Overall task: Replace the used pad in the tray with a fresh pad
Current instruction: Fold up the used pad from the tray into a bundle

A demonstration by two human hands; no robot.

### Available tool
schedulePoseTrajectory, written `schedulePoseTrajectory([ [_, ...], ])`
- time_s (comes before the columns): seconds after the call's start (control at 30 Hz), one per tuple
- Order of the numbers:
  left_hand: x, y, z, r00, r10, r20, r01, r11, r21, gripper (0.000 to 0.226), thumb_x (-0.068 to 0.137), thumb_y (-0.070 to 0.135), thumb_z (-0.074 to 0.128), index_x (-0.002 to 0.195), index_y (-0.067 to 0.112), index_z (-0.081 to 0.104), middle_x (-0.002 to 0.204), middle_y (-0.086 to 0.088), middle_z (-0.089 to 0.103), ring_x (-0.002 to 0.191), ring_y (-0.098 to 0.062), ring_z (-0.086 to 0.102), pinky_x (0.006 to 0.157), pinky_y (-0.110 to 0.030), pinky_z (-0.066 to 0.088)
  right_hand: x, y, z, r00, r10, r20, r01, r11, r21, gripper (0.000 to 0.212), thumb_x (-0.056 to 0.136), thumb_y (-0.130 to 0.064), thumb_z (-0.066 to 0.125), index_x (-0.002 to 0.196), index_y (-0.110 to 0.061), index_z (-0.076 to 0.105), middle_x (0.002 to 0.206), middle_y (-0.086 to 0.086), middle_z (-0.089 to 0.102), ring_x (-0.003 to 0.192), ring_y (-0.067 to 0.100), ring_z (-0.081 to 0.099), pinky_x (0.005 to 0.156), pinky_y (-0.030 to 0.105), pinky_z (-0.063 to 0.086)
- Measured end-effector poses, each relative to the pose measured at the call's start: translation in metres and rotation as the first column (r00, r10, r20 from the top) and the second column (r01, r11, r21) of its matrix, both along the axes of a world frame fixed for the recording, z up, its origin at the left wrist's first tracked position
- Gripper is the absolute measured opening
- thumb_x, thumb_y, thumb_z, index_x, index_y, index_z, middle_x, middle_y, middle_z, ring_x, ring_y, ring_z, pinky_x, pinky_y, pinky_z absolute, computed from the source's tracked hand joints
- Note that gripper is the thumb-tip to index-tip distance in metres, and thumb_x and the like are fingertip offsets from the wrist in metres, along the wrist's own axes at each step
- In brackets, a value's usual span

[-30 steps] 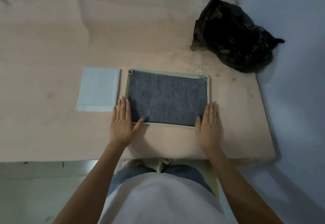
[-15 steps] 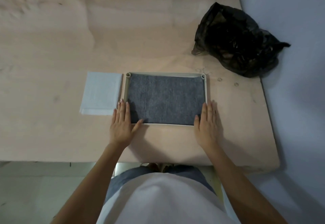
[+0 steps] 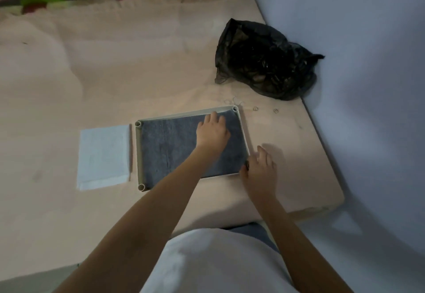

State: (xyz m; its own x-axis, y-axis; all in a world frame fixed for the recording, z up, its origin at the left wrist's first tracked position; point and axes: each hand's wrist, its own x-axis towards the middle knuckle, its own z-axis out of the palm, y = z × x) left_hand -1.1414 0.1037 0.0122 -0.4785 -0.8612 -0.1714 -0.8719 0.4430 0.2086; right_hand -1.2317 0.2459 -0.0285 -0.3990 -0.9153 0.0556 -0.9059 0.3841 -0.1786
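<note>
Gray pad point(image 3: 174, 148) lay in tray point(image 3: 137, 154) near front right part of the mattress point(image 3: 115, 63). Left hand point(image 3: 212, 130) reached across onto pad's far right corner, fingers on it; grasp or just touching, cannot tell. Right hand point(image 3: 259, 168) at tray's near right corner, thumb pinching the pad edge there. White pad point(image 3: 103, 157) flat just left of tray. Black bag point(image 3: 264, 60) at far right edge.
</note>
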Motion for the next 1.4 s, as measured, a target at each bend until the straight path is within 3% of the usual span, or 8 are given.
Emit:
schedulePoseTrajectory([
  [0.13,-0.03,-0.021,-0.002,0.996,0.024,0.085,-0.03,0.997,0.071,0.043,0.099,0.032,0.039,0.132,0.006,0.045,0.135,-0.013,0.04,0.125,-0.029,0.039,0.09,-0.041,0.042,0.006,-0.003,0.006,0.999,-0.039,-0.033,0.043,0.992,0.118,0.025,0.057,-0.019,0.085,0.071,-0.005,0.07,0.109,0.02,0.067,0.098,0.034,0.066,0.071,0.039,0.055],
  [0.5,-0.057,-0.039,-0.012,0.968,0.119,0.22,-0.159,0.972,0.175,0.053,0.098,0.044,0.039,0.137,0.007,0.041,0.134,-0.013,0.035,0.123,-0.032,0.034,0.08,-0.042,0.044,0.014,-0.007,0.006,0.986,-0.154,0.062,0.15,0.987,0.06,0.025,0.055,-0.015,0.087,0.069,-0.005,0.068,0.104,0.021,0.068,0.089,0.037,0.066,0.066,0.04,0.055],
  [0.7,-0.06,-0.045,-0.01,0.961,0.162,0.224,-0.21,0.954,0.214,0.059,0.096,0.05,0.039,0.138,0.008,0.041,0.134,-0.011,0.036,0.123,-0.03,0.034,0.077,-0.04,0.042,0.012,-0.005,0.007,0.983,-0.104,0.152,0.117,0.99,-0.08,0.028,0.055,-0.008,0.084,0.072,-0.011,0.061,0.106,0.015,0.066,0.093,0.034,0.064,0.072,0.039,0.052],
  [0.93,-0.06,-0.047,-0.007,0.96,0.173,0.219,-0.227,0.94,0.256,0.064,0.094,0.052,0.039,0.139,0.007,0.039,0.134,-0.011,0.035,0.123,-0.03,0.035,0.081,-0.04,0.042,0.018,-0.006,0.011,0.991,-0.014,0.132,0.035,0.987,-0.158,0.026,0.057,-0.009,0.078,0.074,-0.01,0.058,0.097,0.01,0.064,0.085,0.029,0.061,0.072,0.034,0.048],
  [1.07,-0.054,-0.049,-0.003,0.967,0.2,0.158,-0.239,0.928,0.287,0.051,0.097,0.043,0.036,0.135,0.009,0.045,0.134,-0.011,0.038,0.123,-0.03,0.038,0.082,-0.039,0.041,0.023,-0.01,0.013,0.992,-0.064,0.106,0.074,0.993,-0.09,0.026,0.06,-0.02,0.076,0.076,-0.01,0.058,0.079,0.006,0.06,0.073,0.027,0.057,0.063,0.032,0.044],
  [1.17,-0.042,-0.053,0.003,0.969,0.236,0.07,-0.245,0.903,0.352,0.04,0.094,0.036,0.046,0.126,0.012,0.052,0.127,-0.01,0.052,0.115,-0.029,0.052,0.085,-0.037,0.045,0.027,-0.014,0.018,0.996,-0.086,0.037,0.088,0.995,-0.052,0.022,0.06,-0.02,0.075,0.068,-0.01,0.057,0.065,0.005,0.056,0.064,0.027,0.054,0.058,0.032,0.041],
  [1.27,-0.024,-0.058,0.007,0.959,0.274,-0.079,-0.208,0.861,0.465,0.031,0.091,0.032,0.051,0.11,0.008,0.057,0.111,-0.01,0.063,0.102,-0.03,0.061,0.079,-0.035,0.05,0.033,-0.02,0.024,1.0,-0.02,-0.014,0.019,0.995,-0.099,0.013,0.067,-0.024,0.052,0.063,-0.011,0.055,0.062,0.005,0.053,0.062,0.026,0.054,0.057,0.031,0.04],
  [1.4,0.008,-0.062,0.014,0.837,0.458,-0.3,-0.152,0.721,0.676,0.024,0.096,0.022,0.051,0.102,-0.001,0.055,0.093,-0.018,0.063,0.079,-0.033,0.066,0.07,-0.045,0.059,0.049,-0.025,0.027,0.994,0.104,0.028,-0.098,0.978,-0.182,0.022,0.066,-0.03,0.045,0.069,-0.011,0.056,0.069,0.006,0.055,0.065,0.026,0.056,0.059,0.03,0.045],
])
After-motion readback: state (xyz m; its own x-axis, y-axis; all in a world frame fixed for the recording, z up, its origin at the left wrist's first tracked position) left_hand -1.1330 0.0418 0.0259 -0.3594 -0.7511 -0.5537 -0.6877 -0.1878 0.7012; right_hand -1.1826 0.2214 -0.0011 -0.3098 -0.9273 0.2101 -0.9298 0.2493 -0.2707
